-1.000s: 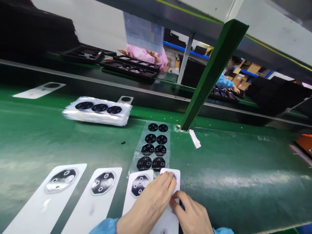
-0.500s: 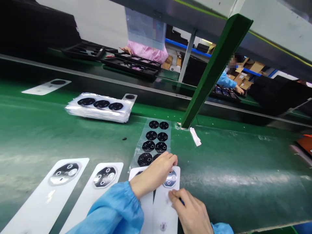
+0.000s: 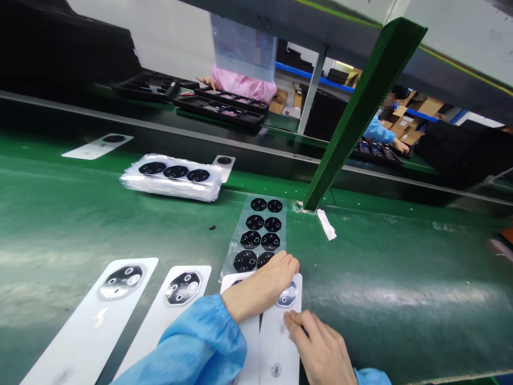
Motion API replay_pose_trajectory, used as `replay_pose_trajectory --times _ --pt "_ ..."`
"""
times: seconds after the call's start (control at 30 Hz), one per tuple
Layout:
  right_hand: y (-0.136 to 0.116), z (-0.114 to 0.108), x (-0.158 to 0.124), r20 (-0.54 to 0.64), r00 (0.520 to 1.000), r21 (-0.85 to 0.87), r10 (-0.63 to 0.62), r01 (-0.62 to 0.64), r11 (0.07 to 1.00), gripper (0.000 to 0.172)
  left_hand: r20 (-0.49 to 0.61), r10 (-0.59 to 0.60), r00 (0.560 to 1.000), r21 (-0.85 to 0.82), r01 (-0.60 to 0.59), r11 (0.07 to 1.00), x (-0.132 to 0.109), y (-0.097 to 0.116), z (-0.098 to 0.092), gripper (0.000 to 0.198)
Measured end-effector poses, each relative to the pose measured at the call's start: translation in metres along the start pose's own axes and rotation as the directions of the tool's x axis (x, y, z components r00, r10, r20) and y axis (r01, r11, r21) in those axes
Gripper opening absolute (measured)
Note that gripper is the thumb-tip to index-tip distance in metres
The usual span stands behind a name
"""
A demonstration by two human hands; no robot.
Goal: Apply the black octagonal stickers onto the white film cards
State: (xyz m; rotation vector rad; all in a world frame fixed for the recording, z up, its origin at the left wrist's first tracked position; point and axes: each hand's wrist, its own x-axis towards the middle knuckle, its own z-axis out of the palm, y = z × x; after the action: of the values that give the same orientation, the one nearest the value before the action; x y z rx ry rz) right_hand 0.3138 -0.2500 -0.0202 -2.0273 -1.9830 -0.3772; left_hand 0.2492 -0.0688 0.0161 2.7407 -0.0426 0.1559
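Observation:
My left hand [image 3: 262, 286] reaches forward over a white panel [image 3: 247, 347]. Its fingers are closed together at the nearest black sticker in the right column of a clear sticker sheet [image 3: 258, 230]. My right hand [image 3: 320, 350] is curled, with its fingertips pressing on the white panel [image 3: 280, 342] beside it, just below that panel's shiny octagonal camera plate [image 3: 287, 297]. A bit of something blue shows under the right fingers. Two more white panels [image 3: 96, 315] [image 3: 172, 307] with octagonal plates lie to the left on the green belt [image 3: 401, 278].
A wrapped stack of sticker sheets [image 3: 172, 179] lies further back, with a small white panel [image 3: 223, 163] beside it and another panel [image 3: 98, 145] far left. A slanted green post [image 3: 360, 112] meets the belt near a white scrap [image 3: 326, 224]. Co-workers' sleeves [image 3: 240, 85] [image 3: 379, 131] and black trays [image 3: 220, 109] are beyond.
My left hand lifted off the right-hand panel's camera plate and moved forward to the sticker sheet, uncovering the plate. My right hand stayed on the panel.

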Motion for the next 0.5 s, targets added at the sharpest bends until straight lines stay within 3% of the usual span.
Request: replay_pose_trajectory --times 0.17,0.33,0.4,0.5 --pt "-0.002 0.002 -0.001 -0.022 1.0 -0.036 0.021 -0.022 0.999 0.044 -0.033 0.043 0.999 0.115 -0.039 0.993 -0.009 0.014 0.003 0.025" --pt "-0.004 0.004 -0.003 -0.01 1.0 -0.04 0.018 -0.018 0.999 0.045 -0.124 0.086 0.989 0.165 -0.065 0.984 -0.035 0.033 0.013 0.026" --pt "-0.004 0.005 -0.004 -0.02 1.0 -0.038 0.019 -0.02 0.999 0.046 -0.151 0.067 0.986 0.074 -0.056 0.996 -0.049 0.037 0.015 0.028" --pt "0.0 0.005 -0.006 -0.017 0.998 0.035 0.059 -0.058 0.998 0.044 -0.093 0.049 0.994 -0.257 -0.071 0.964 -0.074 0.039 0.013 0.025"
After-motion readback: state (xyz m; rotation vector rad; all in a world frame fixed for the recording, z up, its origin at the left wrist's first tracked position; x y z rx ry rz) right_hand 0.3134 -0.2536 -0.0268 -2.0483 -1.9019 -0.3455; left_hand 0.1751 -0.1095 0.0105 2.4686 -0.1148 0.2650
